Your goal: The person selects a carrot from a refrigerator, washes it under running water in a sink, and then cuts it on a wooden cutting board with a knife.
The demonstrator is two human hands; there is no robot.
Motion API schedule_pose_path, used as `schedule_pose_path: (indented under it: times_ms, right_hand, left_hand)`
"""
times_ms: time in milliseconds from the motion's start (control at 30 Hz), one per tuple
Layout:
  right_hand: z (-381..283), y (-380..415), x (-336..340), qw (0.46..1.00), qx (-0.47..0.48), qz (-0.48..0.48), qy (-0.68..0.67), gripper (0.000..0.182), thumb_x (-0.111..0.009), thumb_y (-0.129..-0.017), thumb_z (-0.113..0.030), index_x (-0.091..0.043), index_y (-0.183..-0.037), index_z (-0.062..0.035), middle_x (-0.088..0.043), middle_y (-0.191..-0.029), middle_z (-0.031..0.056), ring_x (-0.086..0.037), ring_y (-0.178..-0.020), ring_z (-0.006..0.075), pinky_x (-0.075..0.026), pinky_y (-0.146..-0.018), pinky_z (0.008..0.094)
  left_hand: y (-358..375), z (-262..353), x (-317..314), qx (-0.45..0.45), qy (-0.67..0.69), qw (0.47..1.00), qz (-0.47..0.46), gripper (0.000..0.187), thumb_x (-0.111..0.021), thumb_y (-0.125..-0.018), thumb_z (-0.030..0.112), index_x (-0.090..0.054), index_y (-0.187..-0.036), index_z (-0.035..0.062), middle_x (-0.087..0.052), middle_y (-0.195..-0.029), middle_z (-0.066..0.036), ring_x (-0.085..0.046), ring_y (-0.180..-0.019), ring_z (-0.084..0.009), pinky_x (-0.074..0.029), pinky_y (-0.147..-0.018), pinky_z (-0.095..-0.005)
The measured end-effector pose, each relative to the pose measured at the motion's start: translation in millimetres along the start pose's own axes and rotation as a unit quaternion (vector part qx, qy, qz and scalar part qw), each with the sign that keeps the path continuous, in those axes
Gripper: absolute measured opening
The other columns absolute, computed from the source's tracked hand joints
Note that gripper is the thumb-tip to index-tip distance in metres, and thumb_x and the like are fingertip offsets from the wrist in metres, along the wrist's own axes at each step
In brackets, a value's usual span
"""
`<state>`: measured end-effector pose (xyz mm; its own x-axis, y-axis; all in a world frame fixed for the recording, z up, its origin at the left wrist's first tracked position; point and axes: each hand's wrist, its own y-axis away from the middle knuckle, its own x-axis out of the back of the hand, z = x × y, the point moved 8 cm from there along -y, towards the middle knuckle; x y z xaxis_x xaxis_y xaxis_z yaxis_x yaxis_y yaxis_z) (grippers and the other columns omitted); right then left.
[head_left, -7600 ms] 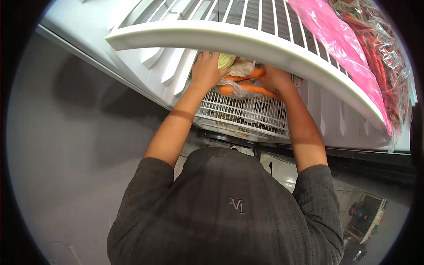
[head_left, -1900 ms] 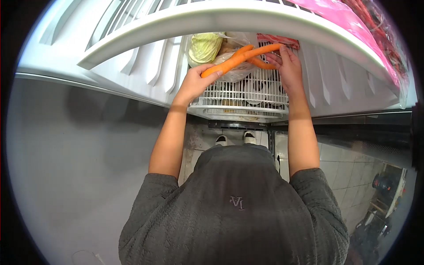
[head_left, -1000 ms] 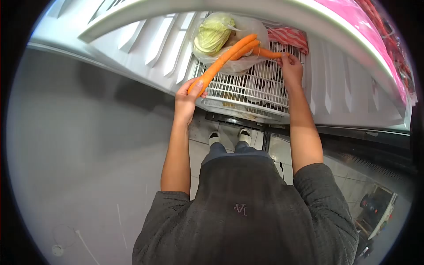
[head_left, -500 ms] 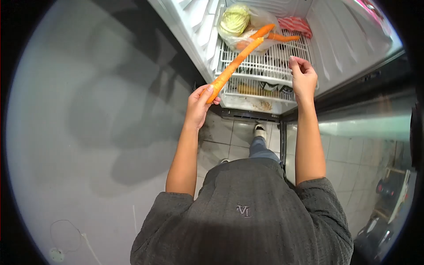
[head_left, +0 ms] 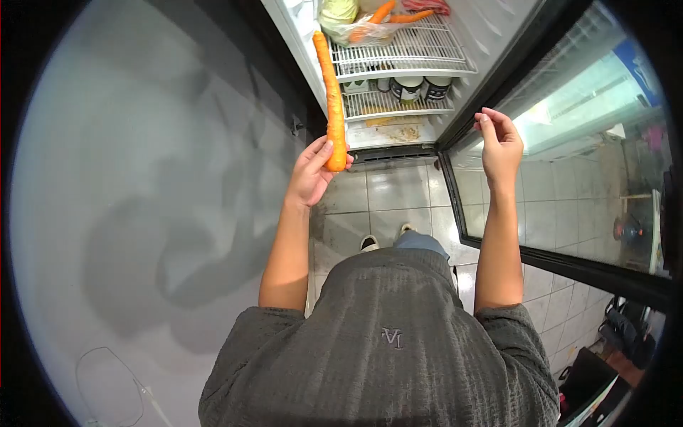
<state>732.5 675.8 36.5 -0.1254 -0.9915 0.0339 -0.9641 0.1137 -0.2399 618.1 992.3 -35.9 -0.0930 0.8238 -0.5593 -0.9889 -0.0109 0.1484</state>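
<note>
A long orange carrot (head_left: 331, 107) stands nearly upright in my left hand (head_left: 313, 169), which grips its thick end between thumb and fingers. Its thin tip points toward the left side of the open fridge. To the right, my right hand (head_left: 504, 146) is raised before the glass door, fingers curled toward the thumb with nothing visible in them. On the top wire shelf (head_left: 405, 53), more carrots (head_left: 381, 13) poke out of a clear plastic bag (head_left: 348, 32) beside a pale green cabbage (head_left: 339, 10).
The fridge's glass door (head_left: 555, 178) swings open on my right. Dark jars (head_left: 408, 90) stand on the lower shelf, and a red-striped bag (head_left: 427, 6) lies at the back. A grey wall (head_left: 156, 178) runs along my left; tiled floor (head_left: 398, 188) lies underfoot.
I have backed away from the fridge, so more floor and the lower shelf show. The carrot has swung from a rightward slant to nearly upright. My right hand is now in front of the door.
</note>
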Motion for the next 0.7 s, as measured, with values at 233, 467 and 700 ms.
schedule_pose_path:
  times_ms: [233,467,700]
  right_hand:
    - [-65.1,30.7,88.6,0.976,0.128,0.131,0.118,0.015,-0.061,-0.087,-0.006,-0.064,-0.1,0.0002,-0.067,-0.083,0.0049,-0.061,-0.078,0.0089,-0.048,-0.073,0.022]
    - [-151.4,108.1,198.6,0.858,0.327,0.279,0.282,0.01,-0.065,-0.081,-0.002,-0.068,-0.091,0.001,-0.066,-0.079,0.0065,-0.055,-0.064,0.0093,-0.044,-0.058,0.0224]
    - [-167.7,176.7,293.3,0.673,0.343,0.511,0.411,0.043,-0.06,-0.086,-0.012,-0.043,-0.122,0.005,-0.05,-0.119,0.0134,-0.049,-0.102,0.0189,-0.039,-0.086,0.0315]
  left_hand:
    - [10.9,-11.0,-53.2,-0.015,-0.016,0.996,-0.083,0.04,-0.049,-0.094,0.014,-0.037,-0.13,0.0015,-0.055,-0.114,-0.016,-0.061,-0.094,-0.0265,-0.051,-0.084,-0.0386]
    - [12.3,-30.8,-85.5,-0.064,-0.053,0.996,-0.038,0.043,-0.053,-0.092,0.011,-0.036,-0.13,0.0012,-0.055,-0.114,-0.016,-0.06,-0.097,-0.0254,-0.05,-0.086,-0.039]
    - [34.0,-46.6,-127.6,-0.097,-0.073,0.991,-0.057,0.045,-0.055,-0.091,0.01,-0.036,-0.131,0.0024,-0.055,-0.116,-0.015,-0.06,-0.098,-0.0257,-0.05,-0.085,-0.0386]
